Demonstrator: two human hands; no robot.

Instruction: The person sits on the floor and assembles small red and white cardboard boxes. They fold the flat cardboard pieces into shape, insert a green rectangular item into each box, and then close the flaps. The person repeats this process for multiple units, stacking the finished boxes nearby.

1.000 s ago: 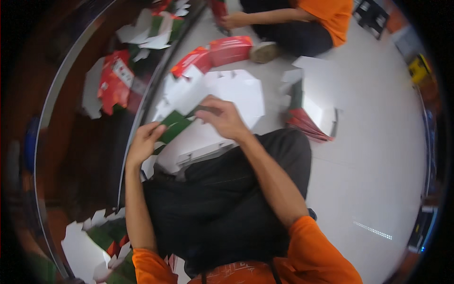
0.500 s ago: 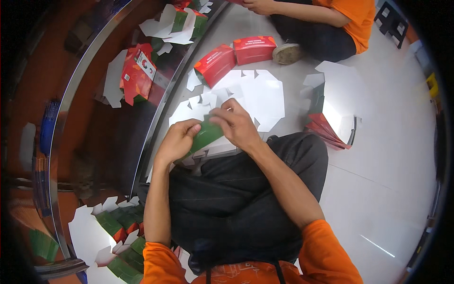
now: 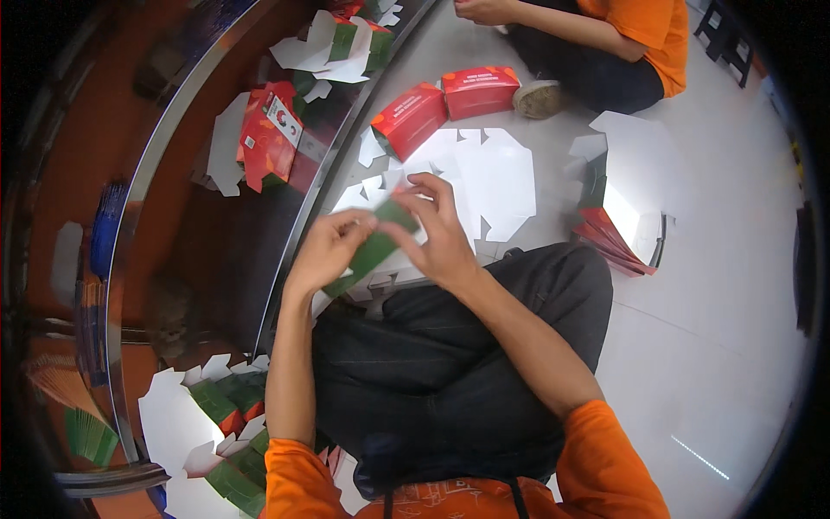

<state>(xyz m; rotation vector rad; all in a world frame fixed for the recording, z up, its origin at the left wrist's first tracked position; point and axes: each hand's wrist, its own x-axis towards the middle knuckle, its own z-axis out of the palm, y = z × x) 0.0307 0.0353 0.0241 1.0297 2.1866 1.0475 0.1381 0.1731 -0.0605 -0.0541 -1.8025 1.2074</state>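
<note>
A partly folded carton [image 3: 373,251] with a green panel, white inside, is in front of me above my lap. My left hand [image 3: 330,253] pinches its left edge between thumb and fingers. On its upper right side, my right hand [image 3: 439,233] grips the panel, thumb below and bent fingers near the top edge. Under and beyond the carton, white unfolded carton sheets [image 3: 504,186] lie on the floor. Part of the carton's lower side is hidden by my hands.
Two red folded cartons [image 3: 480,92] stand beyond the sheets, near another seated person [image 3: 596,43]. Nested cartons [image 3: 618,221] lie right of my knee. A metal-edged shelf [image 3: 298,233] on the left bears another red carton [image 3: 270,138]. More green cartons [image 3: 229,406] pile at lower left.
The view has shifted, so the surroundings sit slightly farther right. My right thumb and fingers have spread apart along the green panel, while my left hand keeps its pinch.
</note>
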